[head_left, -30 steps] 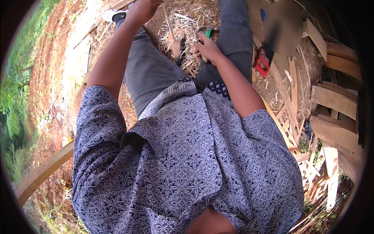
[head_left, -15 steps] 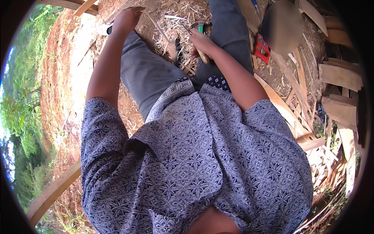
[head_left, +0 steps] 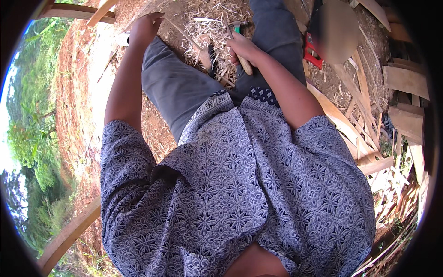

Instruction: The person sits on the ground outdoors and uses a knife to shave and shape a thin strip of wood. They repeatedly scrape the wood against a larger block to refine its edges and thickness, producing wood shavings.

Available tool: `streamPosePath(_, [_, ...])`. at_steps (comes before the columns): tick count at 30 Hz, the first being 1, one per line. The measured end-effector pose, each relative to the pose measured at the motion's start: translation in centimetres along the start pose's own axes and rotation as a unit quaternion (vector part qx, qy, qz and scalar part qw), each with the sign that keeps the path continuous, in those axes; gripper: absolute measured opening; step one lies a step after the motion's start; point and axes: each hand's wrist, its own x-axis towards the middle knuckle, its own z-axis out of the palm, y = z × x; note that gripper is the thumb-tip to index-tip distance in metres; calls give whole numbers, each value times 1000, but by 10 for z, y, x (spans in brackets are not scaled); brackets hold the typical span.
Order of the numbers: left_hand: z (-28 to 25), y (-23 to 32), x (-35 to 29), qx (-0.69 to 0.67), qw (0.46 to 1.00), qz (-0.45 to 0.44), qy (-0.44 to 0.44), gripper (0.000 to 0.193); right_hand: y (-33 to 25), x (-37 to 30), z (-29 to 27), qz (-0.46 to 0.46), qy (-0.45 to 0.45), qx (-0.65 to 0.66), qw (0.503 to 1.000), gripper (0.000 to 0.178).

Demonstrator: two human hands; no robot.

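Note:
My left hand point(head_left: 146, 28) is closed at the upper left, beyond my left knee, with its fingertips at the upper end of a thin wooden strip point(head_left: 181, 30). The strip slants down and right between my legs. My right hand point(head_left: 244, 48) grips a knife by its pale wooden handle point(head_left: 248, 67), close to my right thigh. Its narrow blade point(head_left: 229, 30) points up and away from me, apart from the strip. Just past this hand, a hammer point(head_left: 237, 27) with a green part lies on the shavings. A brown and black thing point(head_left: 211, 56) by the strip's lower end is unclear.
Pale wood shavings point(head_left: 207, 27) cover the ground between my legs. To the right lie a red-handled saw point(head_left: 313, 54) and long wooden slats point(head_left: 353, 92). Wooden blocks point(head_left: 406, 83) are stacked at the far right. A wooden beam point(head_left: 69, 231) crosses the lower left.
The knife blade has swung from pointing up-left to nearly straight up, and my right hand has shifted slightly right. My left hand has moved slightly left and down. The view has shifted a little.

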Motion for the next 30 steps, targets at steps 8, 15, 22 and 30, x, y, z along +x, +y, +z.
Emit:
streamPosePath(8, [-1, -3, 2, 5, 1000, 0, -6, 21, -2, -8, -4, -13, 1, -15, 1000, 40])
streamPosePath(15, [-2, 1, 5, 5, 1000, -6, -8, 23, 7, 2, 2, -12, -21, -4, 1000, 55])
streamPosePath(22, [3, 1, 6, -1, 999, -33, -16, 28, 8, 3, 12, -10, -29, -22, 999, 59])
streamPosePath(30, [0, 4, 6, -6, 999, -39, -22, 27, 12, 4, 12, -20, -35, -15, 999, 63])
